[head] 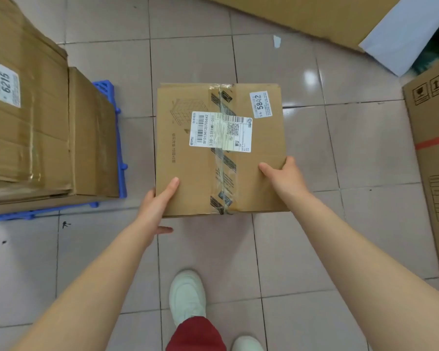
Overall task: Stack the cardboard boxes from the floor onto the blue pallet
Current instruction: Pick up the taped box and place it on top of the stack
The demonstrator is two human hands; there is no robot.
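**Both hands on the taped box, pallet off to my left**

At far left I see the blue pallet (117,138), only its edge showing under the stacked boxes (36,122) already on it; the top one carries a white sticker reading 6216. Moving in, my left hand (160,201) grips the near-left corner of the cardboard box (188,173), thumb flat on top and fingers wrapped under the edge. This box sits centre frame over the tiled floor (302,236), well apart from the pallet; I cannot tell whether it is lifted or resting. It is plain brown, squarish, sealed down the middle with clear tape over black-striped tape, with a white shipping label (221,131) across the seam and a small sticker (261,104) marked 5842 near the far-right corner. My right hand (285,177) clasps its right edge, thumb on top. At far right stands a larger printed carton (433,148).
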